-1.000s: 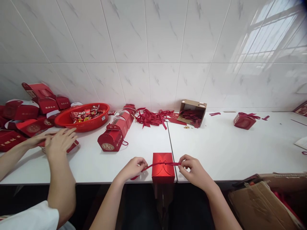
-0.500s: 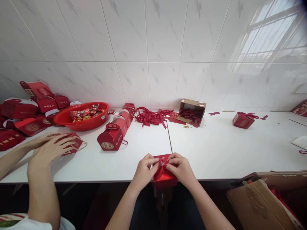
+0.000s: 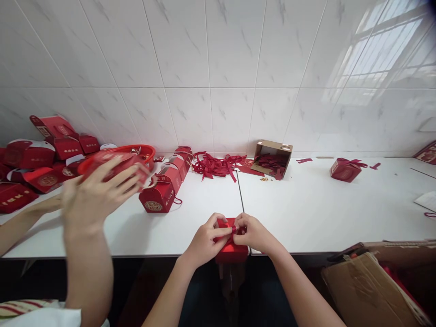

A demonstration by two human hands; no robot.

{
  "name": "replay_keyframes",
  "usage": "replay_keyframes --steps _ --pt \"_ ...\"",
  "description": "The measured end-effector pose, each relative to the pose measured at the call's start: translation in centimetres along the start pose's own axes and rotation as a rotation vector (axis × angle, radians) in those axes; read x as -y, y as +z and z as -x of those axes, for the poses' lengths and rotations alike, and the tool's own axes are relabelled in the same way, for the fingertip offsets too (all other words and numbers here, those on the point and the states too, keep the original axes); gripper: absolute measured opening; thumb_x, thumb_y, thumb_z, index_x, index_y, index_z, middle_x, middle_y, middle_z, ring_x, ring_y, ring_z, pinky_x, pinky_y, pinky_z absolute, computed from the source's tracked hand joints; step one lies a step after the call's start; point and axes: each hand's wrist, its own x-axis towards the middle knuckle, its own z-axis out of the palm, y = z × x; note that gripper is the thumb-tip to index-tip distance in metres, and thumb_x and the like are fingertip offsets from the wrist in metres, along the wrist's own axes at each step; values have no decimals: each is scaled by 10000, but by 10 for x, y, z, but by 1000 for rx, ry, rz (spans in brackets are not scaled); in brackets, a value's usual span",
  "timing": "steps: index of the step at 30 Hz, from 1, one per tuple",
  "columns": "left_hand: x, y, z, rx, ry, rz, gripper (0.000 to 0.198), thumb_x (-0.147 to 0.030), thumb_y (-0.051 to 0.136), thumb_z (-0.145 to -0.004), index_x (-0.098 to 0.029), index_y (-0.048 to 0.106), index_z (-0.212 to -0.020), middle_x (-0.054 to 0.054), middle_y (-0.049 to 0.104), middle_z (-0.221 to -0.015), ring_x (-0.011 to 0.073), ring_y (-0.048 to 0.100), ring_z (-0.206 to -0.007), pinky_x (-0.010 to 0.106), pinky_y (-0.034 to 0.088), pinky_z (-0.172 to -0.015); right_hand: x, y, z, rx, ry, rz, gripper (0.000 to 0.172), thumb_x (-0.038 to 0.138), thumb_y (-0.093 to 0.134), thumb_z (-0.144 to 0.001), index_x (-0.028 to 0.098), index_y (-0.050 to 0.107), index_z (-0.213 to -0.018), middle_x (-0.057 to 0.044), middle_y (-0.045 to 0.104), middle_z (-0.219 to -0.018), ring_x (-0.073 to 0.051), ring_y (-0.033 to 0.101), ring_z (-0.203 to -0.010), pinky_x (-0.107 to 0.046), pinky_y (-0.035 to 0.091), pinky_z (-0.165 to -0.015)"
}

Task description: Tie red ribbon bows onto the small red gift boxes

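A small red gift box [image 3: 232, 255] sits at the front edge of the white table, below both hands. My left hand [image 3: 211, 237] is closed in a pinch on the dark red ribbon [image 3: 233, 230] on top of the box. From the other side my right hand [image 3: 251, 234] pinches the same ribbon, its fingertips close to the left ones. The fingers hide much of the ribbon, so the shape of the knot or loop cannot be made out.
At left a co-worker's hand [image 3: 98, 195] carries a blurred red box [image 3: 114, 167] before a red basin [image 3: 150, 152]. A row of red boxes [image 3: 158, 197], loose ribbons [image 3: 218, 165], an open carton [image 3: 288, 159] and a ribboned box [image 3: 345, 171] stand behind; a cardboard box [image 3: 361, 286] is at lower right.
My fingers have shifted on the ribbon and the hands have drawn closer together over the box. The co-worker's hand has lifted its red box from the table and moved it right.
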Motion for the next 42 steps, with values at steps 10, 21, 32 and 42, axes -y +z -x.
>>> replay_keyframes --steps 10,21,32,42 --pt "9 -5 -7 -67 -68 60 160 -168 548 -759 -201 704 -755 60 565 -946 114 521 -653 243 459 -562 -5 -11 1 19 -116 49 82 126 609 -645 187 657 -618 -30 585 -879 -141 581 -719 -271 482 -682" --pt "13 -4 -3 -29 -303 283 156 -197 457 -823 -196 585 -734 79 502 -1271 251 394 -1235 437 338 -1029 -14 -15 14 -214 -239 369 81 130 554 -721 210 559 -734 -94 498 -1226 -283 394 -1230 -511 322 -970" --pt "22 -12 1 -66 -316 230 279 -377 474 -869 -203 563 -670 73 562 -1238 259 405 -1210 459 284 -1037 -29 -16 17 -228 -269 483 156 147 539 -728 197 513 -583 -87 537 -1184 -293 430 -1162 -529 310 -930" --pt "29 -12 12 -144 -230 -292 256 -347 496 -863 -218 606 -672 43 535 -1254 326 329 -1229 550 201 -964 -24 -24 26 -187 -313 472 155 106 575 -681 196 532 -562 -62 512 -1239 -306 384 -1207 -544 275 -961"
